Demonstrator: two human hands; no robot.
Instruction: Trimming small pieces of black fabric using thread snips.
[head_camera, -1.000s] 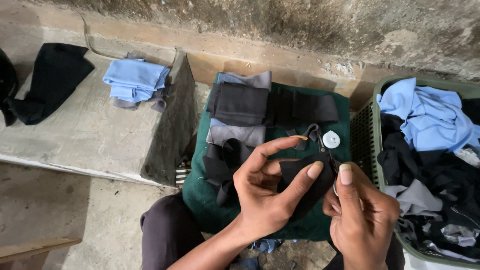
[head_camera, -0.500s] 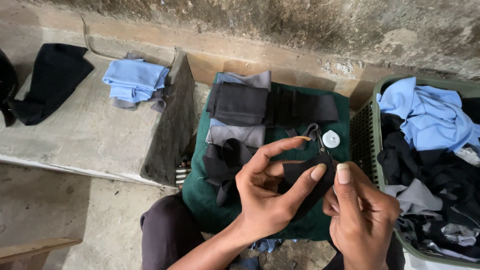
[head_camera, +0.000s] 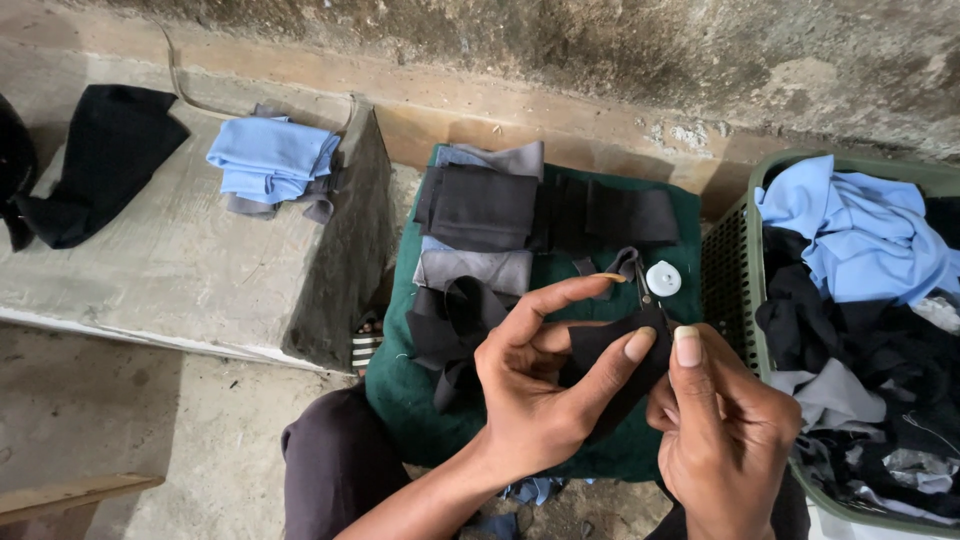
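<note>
- Left hand (head_camera: 535, 395), lower centre, pinched a black fabric piece (head_camera: 610, 365) between thumb and middle finger, index finger stretched out.
- Right hand (head_camera: 725, 430), lower right, was curled shut on the same piece's right edge.
- Green cloth (head_camera: 400, 390) lay underneath; green laundry basket (head_camera: 735, 270) sat tight at right.
- Concrete step (head_camera: 150, 270) at left had open surface.

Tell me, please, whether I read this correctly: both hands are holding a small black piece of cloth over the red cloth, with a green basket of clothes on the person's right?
Not quite: in the head view the cloth underneath is dark green, not red. The rest stands: the left hand and right hand hold a small black piece of cloth, and the green basket of clothes sits on the person's right.
</note>
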